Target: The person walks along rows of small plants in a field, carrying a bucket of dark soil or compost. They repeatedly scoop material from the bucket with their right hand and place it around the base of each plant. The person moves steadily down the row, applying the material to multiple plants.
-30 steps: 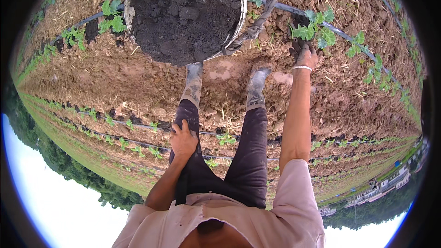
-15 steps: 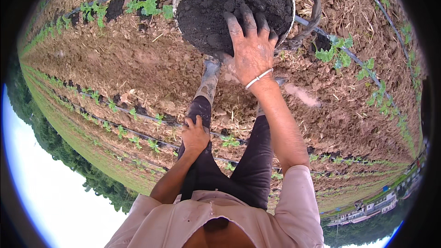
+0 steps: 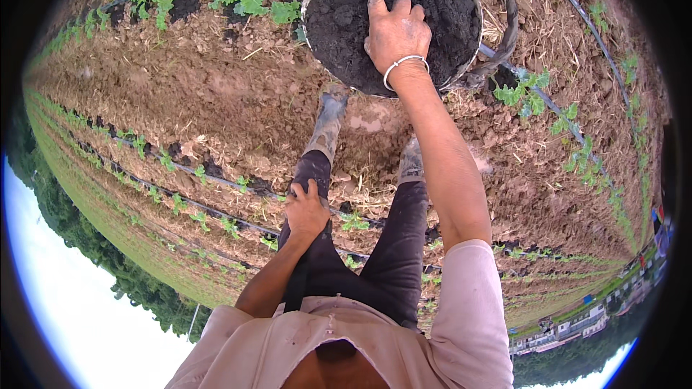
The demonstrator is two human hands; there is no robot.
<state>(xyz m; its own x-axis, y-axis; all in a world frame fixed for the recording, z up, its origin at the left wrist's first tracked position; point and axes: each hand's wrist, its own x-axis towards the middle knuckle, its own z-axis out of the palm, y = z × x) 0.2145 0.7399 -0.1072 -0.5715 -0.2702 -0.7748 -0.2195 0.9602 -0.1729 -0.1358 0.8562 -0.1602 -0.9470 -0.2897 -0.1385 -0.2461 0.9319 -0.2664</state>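
Dark soil point(image 3: 341, 21) filled the bucket point(image 3: 478, 1); the right hand point(image 3: 398, 34), spread over it moments earlier, had curled in, fingertips buried, apparently digging, though I couldn't tell its grip. The left hand point(image 3: 305, 214), fingers parted, rested on the leg point(image 3: 313, 167).

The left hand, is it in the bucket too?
No, the left hand rests on the left leg, while the right hand reaches into the black soil in the bucket.
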